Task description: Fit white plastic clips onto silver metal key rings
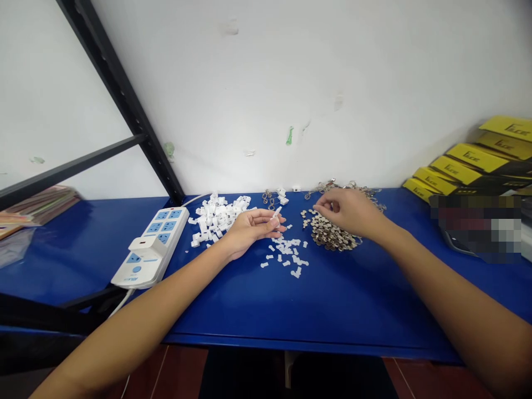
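currently pinches a small white plastic piece between thumb and fingertips of the left hand, other fingers loosely spread, over the blue tabletop. holds the right hand at a pile of small round metal discs, thumb and fingers curled close together; cannot tell whether anything is between them. has a heap of white plastic casings just left of the left hand, and loose white tabs scattered nearer, between both hands. has tangled metal fittings by the wall, beyond the right hand. farther out, has a blue-socketed white power strip on the left and stacked yellow-and-black boxes on the right.
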Tool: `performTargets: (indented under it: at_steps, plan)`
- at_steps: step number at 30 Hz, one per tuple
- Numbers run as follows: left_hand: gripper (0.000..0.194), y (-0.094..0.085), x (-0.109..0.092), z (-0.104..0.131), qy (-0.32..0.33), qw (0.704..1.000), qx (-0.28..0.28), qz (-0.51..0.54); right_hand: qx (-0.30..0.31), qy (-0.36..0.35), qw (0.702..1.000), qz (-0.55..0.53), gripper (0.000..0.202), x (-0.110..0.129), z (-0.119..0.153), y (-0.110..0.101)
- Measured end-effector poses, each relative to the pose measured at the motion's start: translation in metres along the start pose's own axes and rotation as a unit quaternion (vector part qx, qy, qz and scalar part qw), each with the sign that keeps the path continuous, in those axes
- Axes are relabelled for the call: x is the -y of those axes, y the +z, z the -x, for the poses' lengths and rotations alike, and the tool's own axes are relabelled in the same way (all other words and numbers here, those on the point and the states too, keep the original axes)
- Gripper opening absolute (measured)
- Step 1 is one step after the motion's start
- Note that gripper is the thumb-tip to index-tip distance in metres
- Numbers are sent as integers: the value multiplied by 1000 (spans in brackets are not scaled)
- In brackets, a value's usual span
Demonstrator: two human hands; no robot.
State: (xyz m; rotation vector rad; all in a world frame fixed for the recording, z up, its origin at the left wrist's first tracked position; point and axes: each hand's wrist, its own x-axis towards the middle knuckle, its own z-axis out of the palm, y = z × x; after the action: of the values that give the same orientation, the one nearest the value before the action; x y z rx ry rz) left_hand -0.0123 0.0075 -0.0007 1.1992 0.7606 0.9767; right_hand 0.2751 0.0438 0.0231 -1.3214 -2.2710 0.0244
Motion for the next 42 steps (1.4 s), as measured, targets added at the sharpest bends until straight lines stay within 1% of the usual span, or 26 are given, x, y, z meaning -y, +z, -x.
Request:
performTargets:
  at_steps: [2,5,8,11,13,14,16,17,18,20,22,25,28,30,32,35,38,42]
  plan:
    - [36,0,0,-1,-2,1000,-13,6,51,-5,999,-7,25,2,1,4]
    - [32,-2,-1,-2,-11,1000,-23,9,93,-19,995,-34,27,10,3,9]
    - [26,-3,-2,-2,-20,999,-25,6,112,-42,991,-58,29,18,4,12]
    - [24,-3,-3,-1,-25,999,-29,0,119,-56,989,-66,31,21,4,10]
    - [26,-3,-3,-1,-26,999,-27,-5,103,-46,992,-55,33,15,2,3]
    - [27,-3,-3,-1,-26,999,-26,-6,83,-31,995,-39,34,10,1,-2]
    - [28,-4,-3,-1,-24,999,-24,-5,26,16,999,14,34,-7,-1,-15]
    - [28,-3,-3,-1,-23,999,-24,-3,-19,54,997,51,33,-16,-1,-21]
    - [29,-3,-3,-1,-23,999,-24,-1,-44,83,992,82,31,-26,-1,-27]
    - [30,-3,-2,-1,-25,999,-22,2,-57,124,985,104,29,-43,-1,-38]
    - [31,-3,-2,-1,-26,999,-19,2,-31,153,983,93,36,-52,1,-44]
    - [31,-4,-2,-2,-24,1000,-19,2,33,182,980,78,48,-53,2,-47]
    - [31,-5,-3,-2,-21,999,-26,4,98,178,977,68,46,-45,2,-45]
    - [31,-5,-4,-2,-20,999,-31,3,114,169,978,44,42,-40,2,-45]
    - [31,-5,-5,-1,-20,999,-35,1,81,163,983,13,40,-36,3,-47]
    - [31,-6,-6,-1,-20,999,-37,-2,-17,151,988,-32,34,-31,3,-51]
    - [32,-9,-7,-2,-12,999,-35,-3,-102,130,985,-55,28,-28,3,-52]
    - [31,-14,-11,-4,2,999,-53,-10,-182,81,978,-65,25,-17,2,-50]
